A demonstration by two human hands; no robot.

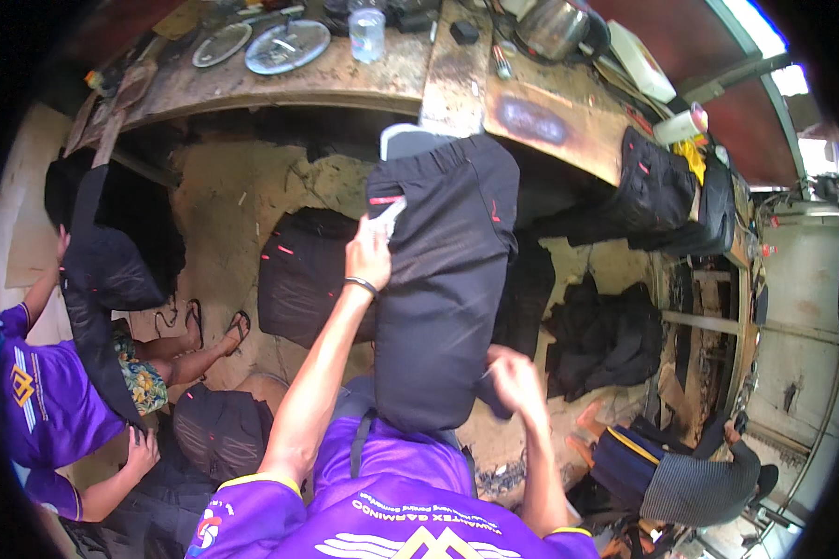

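Note:
A pair of black trousers [443, 289] lies lengthwise in front of me over a narrow board [410, 140], its elastic waistband at the far end. My left hand [371, 256] is closed at the trousers' left edge, just below a pocket opening with a red strip. A pale, pointed piece [389, 216] sticks out from its fingers; I cannot make out whether it is a tool or pocket cloth. Beside the near right edge of the trousers is my right hand [517, 382], smeared by motion, with dark cloth close to its fingers.
A worn wooden workbench [373, 84] across the back holds plates [287, 47], a water bottle [367, 35] and a kettle [555, 33]. Black garments [601, 331] lie on the floor. A person in purple [61, 396] handles black cloth at left; another person [699, 484] bends at right.

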